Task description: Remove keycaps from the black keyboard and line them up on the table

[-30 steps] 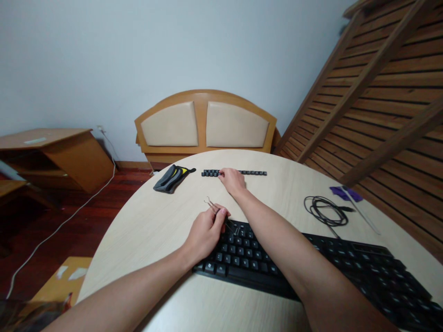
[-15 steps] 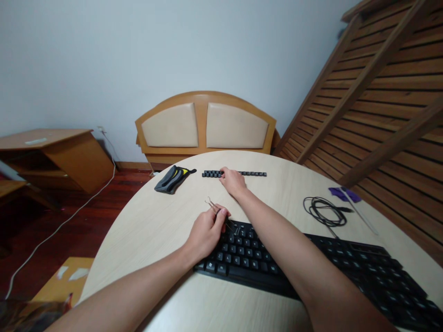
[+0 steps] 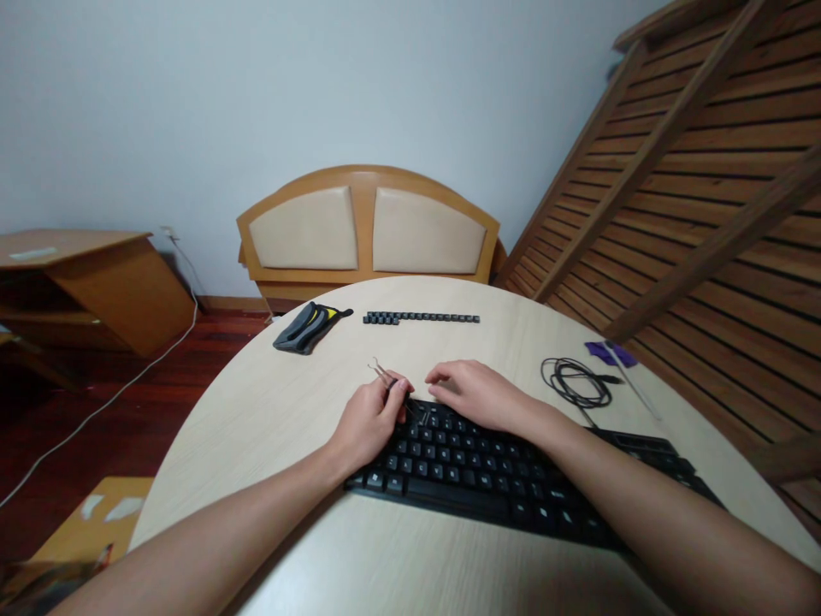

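My left hand (image 3: 370, 417) is closed around a thin wire keycap puller (image 3: 380, 370), whose bent metal ends stick out past the fingers on both sides. It rests at the upper left corner of a black keyboard (image 3: 449, 494). Over the keyboard's back edge hovers my right hand (image 3: 478, 392), thumb and fingers apart, with nothing visible between them. Beyond both hands, loose black keycaps (image 3: 423, 317) lie in a long row, with a shorter second row in front at its left end. Part of the keyboard is hidden under my right forearm.
A grey and black pouch (image 3: 309, 329) with yellow trim lies at the table's back left. To the right are a coiled black cable (image 3: 577, 382), a purple cloth (image 3: 619, 354) and a thin rod (image 3: 636, 387). The round table (image 3: 256, 428) faces a wooden headboard (image 3: 364, 201).
My right hand has left the keycap row and come back toward the keyboard, its fingers now apart. The left hand keeps its grip on the puller. The view has shifted slightly.
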Demonstrator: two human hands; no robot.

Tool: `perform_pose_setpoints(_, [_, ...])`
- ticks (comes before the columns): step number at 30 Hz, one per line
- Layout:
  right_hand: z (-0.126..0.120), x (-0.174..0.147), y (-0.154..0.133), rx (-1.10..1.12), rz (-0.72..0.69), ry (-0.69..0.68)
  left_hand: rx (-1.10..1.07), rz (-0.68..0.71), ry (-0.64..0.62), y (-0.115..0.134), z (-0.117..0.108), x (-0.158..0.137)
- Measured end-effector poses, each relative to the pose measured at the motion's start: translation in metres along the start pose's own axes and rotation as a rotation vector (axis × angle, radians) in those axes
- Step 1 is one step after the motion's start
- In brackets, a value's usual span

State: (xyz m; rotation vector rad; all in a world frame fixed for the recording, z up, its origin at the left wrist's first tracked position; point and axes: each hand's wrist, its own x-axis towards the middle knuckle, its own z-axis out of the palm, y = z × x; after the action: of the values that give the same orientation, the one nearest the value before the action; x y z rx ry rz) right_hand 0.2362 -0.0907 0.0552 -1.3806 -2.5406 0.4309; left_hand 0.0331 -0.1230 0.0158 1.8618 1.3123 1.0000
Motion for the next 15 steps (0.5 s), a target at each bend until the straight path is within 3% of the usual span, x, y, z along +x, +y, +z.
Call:
perform_pose_setpoints(3, [-0.004,-0.029,0.001,0.157,-0.139,-0.092,0.045,0.022,-0.002,0.002,-0.001,-0.001])
perform_pose_setpoints(6, [-0.003,-0.046,0.004,0.250,-0.192,-0.181,0.091,0.047,-0.001,0.006,-0.003,-0.002])
perform_pose_setpoints(15, [0.019,-0.044,0.007,0.318,-0.214,-0.110,0.212,0.088,0.010,0.014,-0.004,-0.007])
